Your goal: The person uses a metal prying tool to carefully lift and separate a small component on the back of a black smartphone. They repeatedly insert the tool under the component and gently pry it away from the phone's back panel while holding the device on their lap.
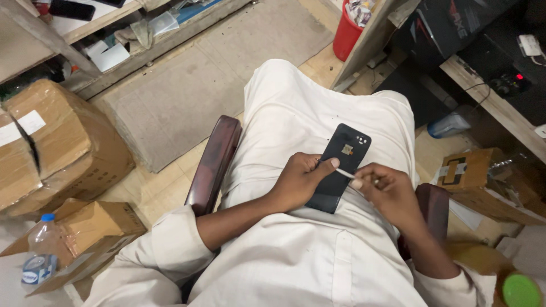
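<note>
The person sits in one chair (213, 165) with dark red armrests, two cardboard boxes (51, 142) at its left edge and open mat beyond the knees. One dark phone (339, 167) lies back-up on the lap. The left hand (298, 182) pinches its left edge; the right hand (389, 190) grips one thin white strip (344, 173) touching the phone.

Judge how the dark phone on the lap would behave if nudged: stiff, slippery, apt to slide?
The phone looks like a flat rigid slab, so probably stiff. Its glossy back suggests it is slippery. It lies on sloping white cloth, steadied by the left hand, so a push might slide it off.
</note>
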The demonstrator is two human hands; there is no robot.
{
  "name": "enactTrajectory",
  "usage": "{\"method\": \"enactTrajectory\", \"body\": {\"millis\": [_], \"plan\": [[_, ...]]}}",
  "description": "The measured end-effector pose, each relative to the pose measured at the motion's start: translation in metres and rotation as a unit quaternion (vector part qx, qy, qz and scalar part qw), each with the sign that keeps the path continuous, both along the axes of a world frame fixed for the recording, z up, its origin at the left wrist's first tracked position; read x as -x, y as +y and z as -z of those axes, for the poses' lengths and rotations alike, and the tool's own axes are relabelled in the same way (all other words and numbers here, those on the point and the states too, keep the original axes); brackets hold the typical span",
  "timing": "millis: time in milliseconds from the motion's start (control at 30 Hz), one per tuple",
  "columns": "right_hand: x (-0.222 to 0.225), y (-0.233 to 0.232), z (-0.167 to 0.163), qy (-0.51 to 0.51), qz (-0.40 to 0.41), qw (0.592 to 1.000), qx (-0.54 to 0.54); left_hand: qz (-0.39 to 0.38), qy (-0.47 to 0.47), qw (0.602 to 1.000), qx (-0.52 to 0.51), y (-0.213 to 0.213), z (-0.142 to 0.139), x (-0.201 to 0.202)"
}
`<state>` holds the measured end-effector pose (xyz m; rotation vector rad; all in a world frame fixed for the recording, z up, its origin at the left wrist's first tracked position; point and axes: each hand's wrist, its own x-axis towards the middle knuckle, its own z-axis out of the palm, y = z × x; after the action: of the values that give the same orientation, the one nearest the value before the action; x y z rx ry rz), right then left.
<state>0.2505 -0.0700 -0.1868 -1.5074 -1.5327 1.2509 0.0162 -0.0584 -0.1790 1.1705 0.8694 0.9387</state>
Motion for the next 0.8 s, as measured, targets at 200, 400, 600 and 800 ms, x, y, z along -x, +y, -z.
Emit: {"method": "enactTrajectory", "body": {"millis": [200,400,600,800], "plan": [[0.007,-0.013,-0.019,-0.06,-0.05,0.954,-0.291,-0.005,0.01,1.0,-0.004,0.0,0.0,0.0],[-0.013,-0.002,0.009,0.054,-0.033,0.998,-0.018,0.015,-0.012,1.0,-0.004,-0.002,-0.006,0.001],[-0.008,0.001,0.008,0.113,-0.027,0.988,0.1,-0.015,0.033,0.999,-0.012,-0.003,-0.005,-0.001],[0.009,-0.014,-0.019,-0.082,-0.052,0.942,-0.322,-0.037,0.036,0.999,-0.008,-0.001,-0.004,0.0]]}}
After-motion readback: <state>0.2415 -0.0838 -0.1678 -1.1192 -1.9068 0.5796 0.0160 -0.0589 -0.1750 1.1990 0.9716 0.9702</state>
